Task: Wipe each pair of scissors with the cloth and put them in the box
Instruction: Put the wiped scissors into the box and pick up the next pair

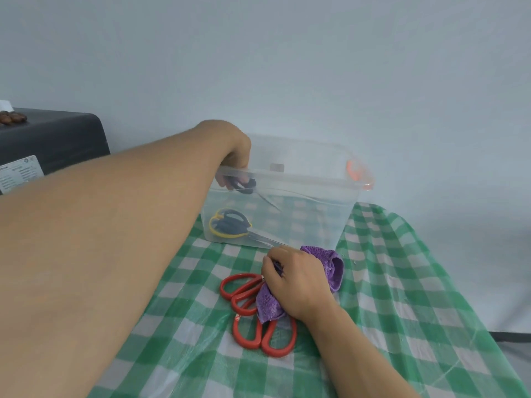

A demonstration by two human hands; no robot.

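A clear plastic box (pixel 316 179) with an orange latch stands on the green checked table. My left hand (pixel 237 156) reaches over its near rim and holds dark-handled scissors (pixel 247 186) by the handles inside it, blades pointing down to the right. Yellow-and-dark-handled scissors (pixel 228 224) lie on the box floor. In front of the box my right hand (pixel 296 278) grips a purple cloth (pixel 333 267) and rests over two pairs of red-handled scissors, one (pixel 241 290) nearer the box and one (pixel 264 333) closer to me. Their blades are hidden under the cloth and hand.
A dark grey case (pixel 51 136) with a white label stands at the left behind my forearm, with small brown things on top. The table (pixel 416 282) ends at the right, where the cloth hangs down. A plain wall stands behind.
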